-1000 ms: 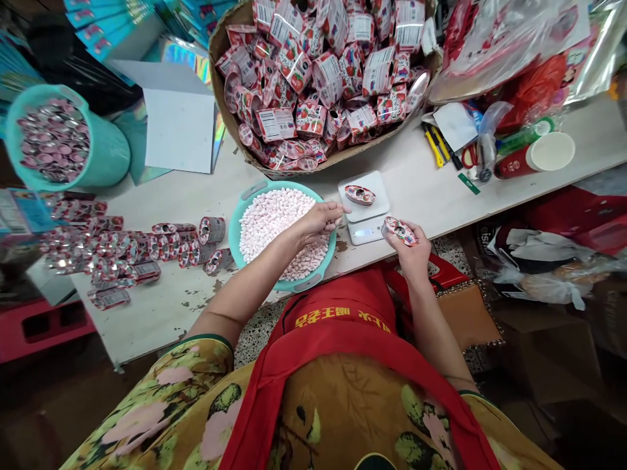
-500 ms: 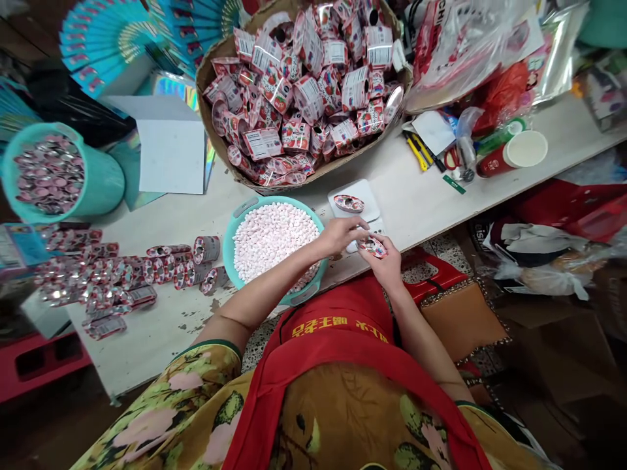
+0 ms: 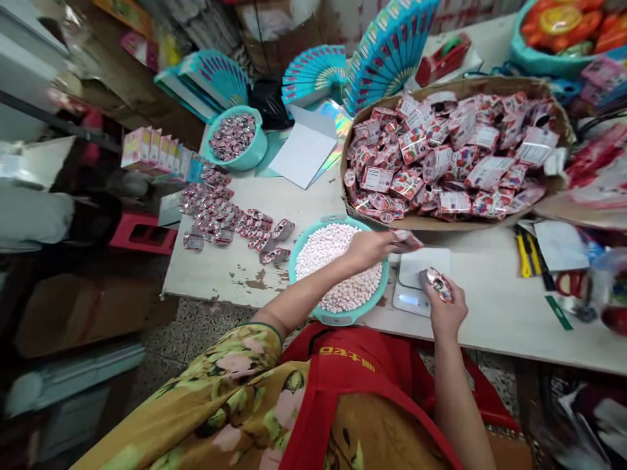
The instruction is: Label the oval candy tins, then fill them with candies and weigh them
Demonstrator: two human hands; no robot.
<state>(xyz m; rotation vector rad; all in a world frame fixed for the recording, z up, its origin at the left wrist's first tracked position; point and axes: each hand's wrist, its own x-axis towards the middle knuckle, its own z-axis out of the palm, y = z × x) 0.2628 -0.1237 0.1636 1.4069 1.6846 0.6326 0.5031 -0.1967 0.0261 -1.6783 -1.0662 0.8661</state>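
Observation:
My left hand (image 3: 366, 250) reaches across the teal bowl (image 3: 294, 262), its fingers closed on a small red-and-white printed container (image 3: 407, 240) near the scale. The bowl is heaped with small pale pink candies (image 3: 326, 245). My right hand (image 3: 448, 311) grips a second printed container (image 3: 439, 285) at the scale's right edge, with the dark opening in its side turned up. Between my hands the small white digital scale (image 3: 411, 301) lies on the table with nothing on its plate and its display lit.
A cardboard box (image 3: 470, 226) full of printed containers stands behind the scale. Several more stand in rows (image 3: 210, 202) on the left, near a teal bucket (image 3: 259, 145) of small round pink and silver pieces. A yellow cutter (image 3: 526, 254) lies right of the scale.
My left hand has lifted away to the left with the container that sat on the scale. My right hand still holds its container, now farther from the left hand. The view has swung left.

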